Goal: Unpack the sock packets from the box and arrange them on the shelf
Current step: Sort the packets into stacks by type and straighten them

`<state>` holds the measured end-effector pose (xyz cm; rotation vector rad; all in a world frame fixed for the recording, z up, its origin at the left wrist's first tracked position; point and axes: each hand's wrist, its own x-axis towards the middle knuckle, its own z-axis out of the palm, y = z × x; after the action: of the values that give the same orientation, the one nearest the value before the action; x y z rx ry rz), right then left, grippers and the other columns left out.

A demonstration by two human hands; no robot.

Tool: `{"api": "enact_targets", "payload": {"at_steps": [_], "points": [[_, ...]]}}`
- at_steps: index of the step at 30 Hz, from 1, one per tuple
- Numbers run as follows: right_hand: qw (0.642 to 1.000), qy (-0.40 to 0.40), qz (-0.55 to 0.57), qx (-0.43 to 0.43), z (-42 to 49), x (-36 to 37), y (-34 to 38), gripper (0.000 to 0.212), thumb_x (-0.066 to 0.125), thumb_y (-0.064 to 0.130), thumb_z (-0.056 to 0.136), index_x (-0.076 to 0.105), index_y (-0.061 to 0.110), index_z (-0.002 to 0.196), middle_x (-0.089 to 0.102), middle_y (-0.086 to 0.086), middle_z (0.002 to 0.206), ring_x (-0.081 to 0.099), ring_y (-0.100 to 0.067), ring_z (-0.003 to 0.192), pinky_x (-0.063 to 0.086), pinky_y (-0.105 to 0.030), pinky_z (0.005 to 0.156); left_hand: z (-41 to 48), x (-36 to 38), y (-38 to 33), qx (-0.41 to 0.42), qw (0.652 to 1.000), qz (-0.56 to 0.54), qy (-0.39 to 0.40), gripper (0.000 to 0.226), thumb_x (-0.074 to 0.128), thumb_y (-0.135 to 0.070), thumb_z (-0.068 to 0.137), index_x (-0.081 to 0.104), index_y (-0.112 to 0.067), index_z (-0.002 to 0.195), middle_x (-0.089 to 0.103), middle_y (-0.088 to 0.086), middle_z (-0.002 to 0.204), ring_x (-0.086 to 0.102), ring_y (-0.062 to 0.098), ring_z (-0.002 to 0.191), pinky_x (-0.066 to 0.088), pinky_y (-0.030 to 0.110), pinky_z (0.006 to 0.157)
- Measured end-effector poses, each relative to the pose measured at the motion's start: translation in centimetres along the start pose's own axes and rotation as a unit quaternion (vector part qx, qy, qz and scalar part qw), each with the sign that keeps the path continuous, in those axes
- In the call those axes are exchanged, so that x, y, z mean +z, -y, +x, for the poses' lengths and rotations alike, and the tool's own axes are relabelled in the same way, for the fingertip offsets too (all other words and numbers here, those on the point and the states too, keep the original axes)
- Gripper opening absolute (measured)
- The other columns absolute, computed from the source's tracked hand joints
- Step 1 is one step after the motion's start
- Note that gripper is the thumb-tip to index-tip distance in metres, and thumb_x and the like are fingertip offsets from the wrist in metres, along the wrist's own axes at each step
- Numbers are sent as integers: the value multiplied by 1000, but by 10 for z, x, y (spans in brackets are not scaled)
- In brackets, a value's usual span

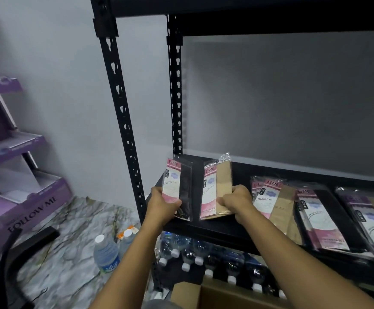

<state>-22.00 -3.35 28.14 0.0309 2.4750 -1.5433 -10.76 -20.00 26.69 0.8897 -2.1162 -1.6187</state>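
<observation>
Sock packets are in both hands at the left end of the black shelf [221, 228]. The left hand [162, 202] grips a packet of dark socks [178, 188] by its lower part, fingers [170, 205] clenched across the pink and white label, and holds it nearly upright with the bottom edge close to the shelf board. The right hand [237, 200] grasps a packet of beige socks [217, 190] at its lower right side, thumb on the front and the other digits wrapped behind; this packet also stands nearly upright, just beside the dark one, with a narrow gap between them. Whether either packet's bottom edge actually touches the board is hard to tell, since the frame is soft there.

Further right on the same shelf, more packets lie flat in overlapping piles: a beige pile [277, 204] near the right hand, then a dark pile [319, 217], then another pile [368, 221] running out toward the right edge of the view.

Under the shelf, a row of water bottles [206, 259] with white caps lies on its side. An open cardboard box [224, 295] sits at the bottom of the view, between the forearms. On the marbled floor [70, 241] to the left stand two loose bottles [105, 253], and a purple display stand [21, 197] fills the left edge.
</observation>
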Motion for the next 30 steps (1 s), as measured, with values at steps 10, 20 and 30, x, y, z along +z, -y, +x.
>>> {"api": "enact_targets", "payload": {"at_steps": [10,20,30], "points": [[970,-4,229,-78,-59,-47,-3,43,66,0,82,45,22,111,65,-3,102,66,-18,89,55,-33,74,-41,2,-1,12,976,-219,-11,43,57,2,89,42,-18,124,62,6,120,62,28,109,49,53,99],[958,-41,254,-128,-99,-120,-32,43,65,3,85,46,22,119,66,6,105,67,-14,93,55,-35,81,-94,31,-30,55,947,-304,85,38,57,5,90,50,-17,120,72,3,98,71,19,76,54,34,63],[952,-96,261,-132,-111,-178,-62,44,65,4,85,47,23,120,69,2,106,70,-21,91,56,-45,84,-124,73,-50,67,934,-320,146,38,56,5,90,51,-16,121,71,11,106,72,27,85,57,39,70]]}}
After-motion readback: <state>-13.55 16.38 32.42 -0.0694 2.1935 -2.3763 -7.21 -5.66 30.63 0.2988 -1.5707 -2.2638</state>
